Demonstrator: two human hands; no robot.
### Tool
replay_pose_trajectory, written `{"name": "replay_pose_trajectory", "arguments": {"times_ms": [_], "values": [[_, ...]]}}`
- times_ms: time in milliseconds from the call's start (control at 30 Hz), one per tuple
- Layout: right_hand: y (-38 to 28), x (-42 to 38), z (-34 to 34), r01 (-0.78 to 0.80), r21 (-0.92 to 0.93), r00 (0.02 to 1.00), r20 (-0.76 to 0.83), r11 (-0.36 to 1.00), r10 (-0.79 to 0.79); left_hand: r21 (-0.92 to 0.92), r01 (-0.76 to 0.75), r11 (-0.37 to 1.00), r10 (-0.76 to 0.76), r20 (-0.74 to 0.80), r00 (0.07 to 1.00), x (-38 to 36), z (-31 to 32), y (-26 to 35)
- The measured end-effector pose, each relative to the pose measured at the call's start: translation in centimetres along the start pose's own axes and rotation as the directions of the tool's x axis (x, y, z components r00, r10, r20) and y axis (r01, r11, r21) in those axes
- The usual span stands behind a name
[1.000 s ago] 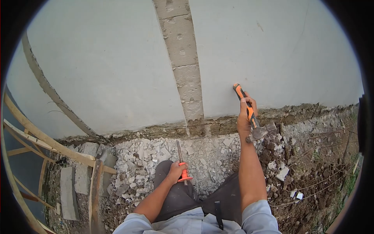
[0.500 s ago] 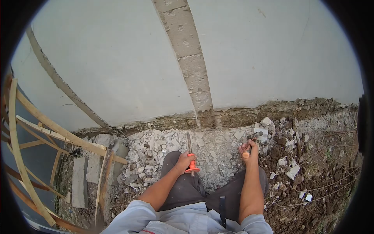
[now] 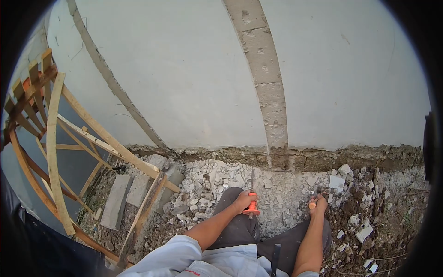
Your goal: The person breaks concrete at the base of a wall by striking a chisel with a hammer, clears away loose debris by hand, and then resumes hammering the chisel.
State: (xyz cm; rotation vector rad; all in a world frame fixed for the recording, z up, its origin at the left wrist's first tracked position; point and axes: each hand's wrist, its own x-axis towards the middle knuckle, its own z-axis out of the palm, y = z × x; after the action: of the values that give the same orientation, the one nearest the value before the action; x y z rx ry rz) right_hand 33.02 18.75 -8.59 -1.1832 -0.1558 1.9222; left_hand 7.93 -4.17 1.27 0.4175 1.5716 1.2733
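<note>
My left hand (image 3: 244,201) is wrapped round a chisel (image 3: 252,184) with an orange-red grip and a round hand guard, its metal shaft pointing toward the wall. In my right hand (image 3: 318,206) is a hammer (image 3: 313,203), held by its wooden handle; the dark head shows faintly beyond my fingers, near a white square fragment (image 3: 337,183). Both hands are above my bent knees. Pale broken rubble (image 3: 277,198) lies between them and the wall.
A pale wall (image 3: 184,83) with a bare vertical strip (image 3: 265,64) rises ahead, its base rough and broken. Wooden framing (image 3: 54,138) stands at the left beside concrete blocks (image 3: 116,202). Dark soil with stones and thin roots lies at the right.
The view has swung left, so wall, hands and rubble sit further right and lower in the picture. More of the wooden framing shows. Both hands keep their tools.
</note>
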Motion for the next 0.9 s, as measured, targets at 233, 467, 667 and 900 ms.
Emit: {"name": "replay_pose_trajectory", "arguments": {"times_ms": [233,467,667,900], "values": [[-0.7,0.9,-0.4,0.026,0.044,0.999,0.027,0.999,-0.027,0.051,-0.048,0.998,0.049,-0.018,0.999,-0.3,-0.1,-0.3],[-1.0,0.6,-0.5,0.006,0.066,1.000,-0.009,0.998,-0.005,0.052,-0.038,0.998,0.036,0.037,0.999,-2.9,0.5,1.6],[-1.7,-0.2,-0.6,-0.025,-0.001,0.999,-0.022,1.000,0.025,-0.149,-0.027,0.989,0.043,0.102,0.994,-4.3,0.3,2.4],[-2.9,-5.5,-1.1,0.129,-0.417,0.985,-0.048,0.900,-0.164,-0.163,-0.010,0.987,0.025,0.091,0.996,-5.1,-3.0,4.1]]}}
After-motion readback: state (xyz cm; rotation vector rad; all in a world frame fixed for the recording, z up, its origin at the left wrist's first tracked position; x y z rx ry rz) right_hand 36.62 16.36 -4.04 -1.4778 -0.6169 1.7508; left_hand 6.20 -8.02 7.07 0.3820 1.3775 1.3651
